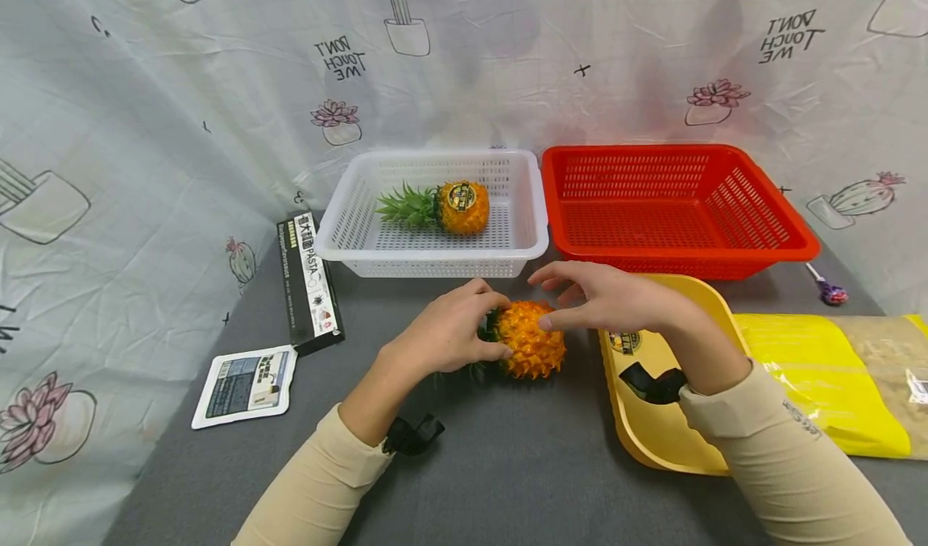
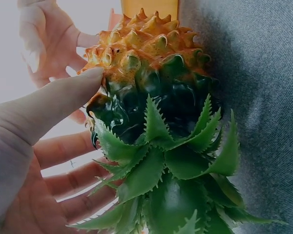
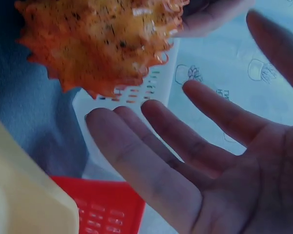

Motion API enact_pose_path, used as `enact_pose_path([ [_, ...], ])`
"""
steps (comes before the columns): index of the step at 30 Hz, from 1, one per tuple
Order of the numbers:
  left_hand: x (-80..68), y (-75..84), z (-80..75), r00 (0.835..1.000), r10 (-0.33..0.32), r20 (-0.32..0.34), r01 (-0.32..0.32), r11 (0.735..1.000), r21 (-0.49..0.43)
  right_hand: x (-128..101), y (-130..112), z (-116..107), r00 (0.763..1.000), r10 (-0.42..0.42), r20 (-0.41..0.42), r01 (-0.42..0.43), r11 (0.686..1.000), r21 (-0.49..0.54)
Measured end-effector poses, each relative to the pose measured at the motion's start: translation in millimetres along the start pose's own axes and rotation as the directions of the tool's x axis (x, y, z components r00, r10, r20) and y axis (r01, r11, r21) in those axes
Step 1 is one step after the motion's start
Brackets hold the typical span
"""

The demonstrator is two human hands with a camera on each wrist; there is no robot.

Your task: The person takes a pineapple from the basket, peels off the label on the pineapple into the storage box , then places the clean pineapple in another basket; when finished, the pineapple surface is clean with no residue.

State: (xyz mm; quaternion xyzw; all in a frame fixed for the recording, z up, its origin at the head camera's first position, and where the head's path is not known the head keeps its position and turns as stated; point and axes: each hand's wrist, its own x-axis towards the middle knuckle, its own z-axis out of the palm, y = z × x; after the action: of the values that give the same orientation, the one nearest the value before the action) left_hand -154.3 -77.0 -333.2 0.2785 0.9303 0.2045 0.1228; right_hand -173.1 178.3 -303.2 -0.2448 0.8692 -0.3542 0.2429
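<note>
A small orange pineapple (image 1: 536,345) lies on its side on the grey table, green crown pointing left. My left hand (image 1: 453,328) curls round its crown end. In the left wrist view the left thumb (image 2: 53,105) presses on the pineapple (image 2: 151,63) while the other fingers reach past the leaves. My right hand (image 1: 594,296) hovers over the fruit's right end with fingers straight and spread, the thumb tip at its top. The right wrist view shows that right hand (image 3: 210,161) palm open next to the pineapple (image 3: 107,44).
Behind stands a white basket (image 1: 435,266) holding a second pineapple (image 1: 460,206), with a red basket (image 1: 790,244) to its right. A yellow tray (image 1: 652,441) and a yellow bag (image 1: 819,369) lie under my right arm. A pasta box (image 1: 308,284) and a white packet (image 1: 246,381) lie at the left.
</note>
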Motion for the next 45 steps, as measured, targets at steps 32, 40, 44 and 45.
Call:
enact_pose_path([
  [32,-1.0,-0.1,3.7,0.998,-0.056,-0.036,0.056,0.998,-0.005,11,-11,35,1.000,0.002,-0.021,-0.008,0.955,-0.298],
  [40,-0.9,-0.2,5.5,0.997,-0.056,-0.050,0.055,0.998,-0.012,15,-13,40,0.999,0.020,-0.045,-0.036,0.927,-0.372],
  [44,-0.4,-0.5,6.0,0.997,-0.057,-0.051,0.056,0.998,-0.014,15,-14,42,0.998,0.029,-0.052,-0.047,0.920,-0.390],
  [45,0.0,-0.8,6.2,0.997,-0.055,-0.052,0.054,0.998,-0.014,15,-14,42,0.998,0.033,-0.053,-0.051,0.917,-0.397],
])
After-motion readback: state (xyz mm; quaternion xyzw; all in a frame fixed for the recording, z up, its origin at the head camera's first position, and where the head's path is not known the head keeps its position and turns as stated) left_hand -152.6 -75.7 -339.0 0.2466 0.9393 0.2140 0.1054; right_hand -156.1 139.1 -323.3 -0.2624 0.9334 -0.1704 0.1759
